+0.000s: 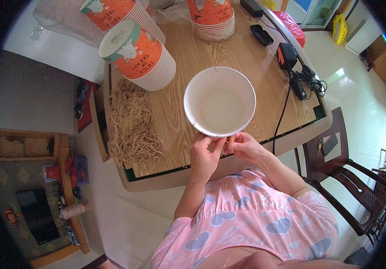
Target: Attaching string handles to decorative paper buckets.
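A white paper bucket (229, 110) stands upright on the wooden table in front of me, its open top toward me. Thin tan twine (205, 95) crosses its mouth from the far rim to the near left side. At the bucket's near rim my left hand (204, 154) is closed, thumb and fingers pinched together on the twine. Beside it my right hand (249, 148) pinches too, its fingertips close to the left thumb and just below the rim. The twine's ends are mostly hidden by my fingers and the bucket wall.
A heap of cut twine (134, 125) lies on the left. Nested orange-and-green paper buckets (141, 58) tilt behind it; another stack (212, 22) stands at the back. A black power adapter (287, 56) with cables and a black tray (261, 35) lie right. A dark chair (336, 157) stands nearby.
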The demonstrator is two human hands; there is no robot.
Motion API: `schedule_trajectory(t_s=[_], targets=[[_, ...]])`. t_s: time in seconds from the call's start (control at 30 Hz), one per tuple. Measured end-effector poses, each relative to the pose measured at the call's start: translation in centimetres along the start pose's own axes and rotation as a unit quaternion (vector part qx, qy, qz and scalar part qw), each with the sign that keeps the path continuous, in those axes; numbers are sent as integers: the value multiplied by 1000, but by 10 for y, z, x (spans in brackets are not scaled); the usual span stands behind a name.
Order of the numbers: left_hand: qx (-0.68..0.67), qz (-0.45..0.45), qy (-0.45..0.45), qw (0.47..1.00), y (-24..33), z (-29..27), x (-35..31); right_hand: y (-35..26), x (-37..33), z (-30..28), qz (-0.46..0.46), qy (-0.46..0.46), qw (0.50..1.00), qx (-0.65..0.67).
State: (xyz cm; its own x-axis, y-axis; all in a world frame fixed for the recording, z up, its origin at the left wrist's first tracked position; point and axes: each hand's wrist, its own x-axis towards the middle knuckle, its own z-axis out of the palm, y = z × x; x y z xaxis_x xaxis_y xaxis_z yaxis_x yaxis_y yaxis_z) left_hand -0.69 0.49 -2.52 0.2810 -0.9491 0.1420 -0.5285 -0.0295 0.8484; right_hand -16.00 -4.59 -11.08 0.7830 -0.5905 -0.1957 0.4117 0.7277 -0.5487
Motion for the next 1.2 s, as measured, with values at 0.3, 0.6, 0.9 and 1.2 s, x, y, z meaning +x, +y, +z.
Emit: schedule_trajectory(t_s=[0.3,0.6,0.9,1.2], targets=[[2,-5,3,1000,-2,1,0,0,-5,0,-5,-28,998,50],[0,-16,-2,1000,1,1,1,-2,-5,-7,41,-61,991,116],[26,16,12,999,-5,2,1,-1,-5,4,2,-12,996,91],[-147,-31,68,986,2,4,-13,-5,-6,21,-84,3,996,-30]])
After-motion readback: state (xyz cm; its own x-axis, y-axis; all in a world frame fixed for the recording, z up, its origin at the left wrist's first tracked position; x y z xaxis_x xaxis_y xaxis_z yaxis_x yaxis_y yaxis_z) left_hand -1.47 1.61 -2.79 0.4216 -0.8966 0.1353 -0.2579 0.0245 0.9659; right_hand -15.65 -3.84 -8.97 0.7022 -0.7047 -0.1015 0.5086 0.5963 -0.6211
